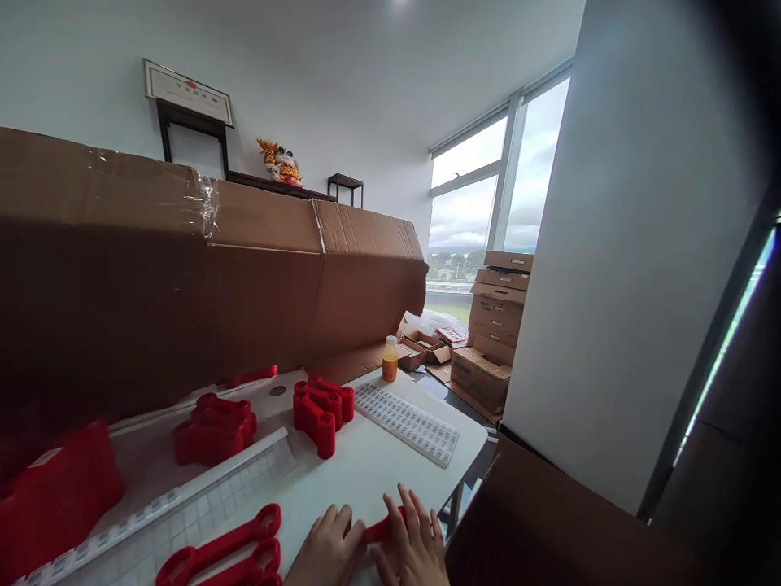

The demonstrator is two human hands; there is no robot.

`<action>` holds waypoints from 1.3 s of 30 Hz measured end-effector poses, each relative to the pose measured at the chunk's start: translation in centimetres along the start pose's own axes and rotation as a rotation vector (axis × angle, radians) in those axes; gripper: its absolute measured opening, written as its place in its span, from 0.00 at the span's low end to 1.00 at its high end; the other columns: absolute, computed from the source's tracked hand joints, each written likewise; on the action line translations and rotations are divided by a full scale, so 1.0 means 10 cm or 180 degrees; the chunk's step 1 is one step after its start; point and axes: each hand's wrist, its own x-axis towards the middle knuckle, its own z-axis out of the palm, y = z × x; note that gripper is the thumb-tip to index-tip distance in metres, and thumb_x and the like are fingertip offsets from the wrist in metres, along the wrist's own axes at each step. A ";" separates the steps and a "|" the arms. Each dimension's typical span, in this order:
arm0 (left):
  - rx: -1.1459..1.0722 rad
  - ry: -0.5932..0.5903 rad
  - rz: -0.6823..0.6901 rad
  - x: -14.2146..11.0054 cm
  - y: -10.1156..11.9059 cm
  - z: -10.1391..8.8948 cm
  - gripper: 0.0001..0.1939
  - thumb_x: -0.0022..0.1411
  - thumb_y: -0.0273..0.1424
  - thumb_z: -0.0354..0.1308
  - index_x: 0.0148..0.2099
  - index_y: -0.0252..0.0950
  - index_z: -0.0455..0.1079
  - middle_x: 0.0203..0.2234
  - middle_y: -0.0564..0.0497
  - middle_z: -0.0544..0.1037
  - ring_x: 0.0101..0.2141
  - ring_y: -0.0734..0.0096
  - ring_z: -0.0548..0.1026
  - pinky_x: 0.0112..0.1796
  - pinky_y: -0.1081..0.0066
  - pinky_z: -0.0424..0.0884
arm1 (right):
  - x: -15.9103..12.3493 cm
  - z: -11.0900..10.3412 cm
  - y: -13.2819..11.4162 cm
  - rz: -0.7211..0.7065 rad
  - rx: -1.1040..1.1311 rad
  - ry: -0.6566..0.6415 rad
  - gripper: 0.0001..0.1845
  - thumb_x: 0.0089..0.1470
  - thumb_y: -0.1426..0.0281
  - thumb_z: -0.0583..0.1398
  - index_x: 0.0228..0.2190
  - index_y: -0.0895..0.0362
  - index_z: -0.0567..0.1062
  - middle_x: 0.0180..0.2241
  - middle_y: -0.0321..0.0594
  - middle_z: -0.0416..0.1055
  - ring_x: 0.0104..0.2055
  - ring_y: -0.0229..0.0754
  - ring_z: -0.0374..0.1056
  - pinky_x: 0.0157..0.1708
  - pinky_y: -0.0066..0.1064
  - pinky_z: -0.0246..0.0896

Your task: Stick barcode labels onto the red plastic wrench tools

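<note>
Nearest the camera are the person's two bare hands, at the lower edge of the view. The left hand (329, 544) has its fingers bent, with thumb and forefinger closed on the left end of a small red plastic piece (378, 531). The right hand (418, 541) lies over the right end of this piece, with its fingers stretched and a little apart; whether it also grips, I cannot tell. The piece is between the hands, above the front part of the white table (342, 487).

To the left of the hands lie bone-shaped red parts (229, 540), each with a ring at the end. Beyond them is a clear sheet with a white edge strip (244, 456). Farther back stands a group of red parts (322, 411), and just beside it is a white sheet of printed labels (406, 422). A bottle with orange contents (390, 364) stands near the label sheet's far end.
</note>
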 end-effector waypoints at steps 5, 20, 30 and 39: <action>-0.0024 0.0421 0.0163 -0.03 -0.03 0.07 0.15 0.62 0.16 0.54 0.43 0.39 0.75 0.40 0.48 0.80 0.39 0.57 0.76 0.38 0.63 0.68 | 0.20 -0.26 -0.13 -0.0582 0.0294 -0.0295 0.10 0.60 0.58 0.66 0.44 0.44 0.80 0.58 0.40 0.77 0.60 0.62 0.72 0.66 0.69 0.51; -0.1536 0.0489 0.0052 -0.08 0.13 -0.08 0.07 0.68 0.32 0.60 0.35 0.38 0.71 0.35 0.47 0.80 0.39 0.57 0.74 0.39 0.64 0.65 | 0.78 -1.37 -0.22 -0.0840 0.0740 -0.2029 0.09 0.65 0.75 0.63 0.31 0.54 0.77 0.35 0.34 0.81 0.43 0.42 0.76 0.65 0.45 0.56; -0.3696 0.0056 -0.1157 -0.03 0.21 -0.22 0.31 0.55 0.62 0.63 0.32 0.36 0.69 0.19 0.58 0.65 0.18 0.75 0.61 0.19 0.73 0.56 | 0.82 -1.58 -0.24 -0.0824 0.0936 -0.2133 0.05 0.63 0.70 0.65 0.42 0.52 0.80 0.42 0.39 0.80 0.46 0.46 0.74 0.51 0.36 0.67; -0.4347 0.0041 -0.1755 0.02 0.22 -0.11 0.38 0.40 0.69 0.66 0.27 0.37 0.67 0.18 0.57 0.70 0.12 0.79 0.60 0.15 0.73 0.51 | 0.98 -1.48 -0.37 -0.1052 0.0392 -0.2516 0.09 0.60 0.76 0.64 0.41 0.52 0.81 0.43 0.37 0.82 0.49 0.46 0.76 0.64 0.41 0.59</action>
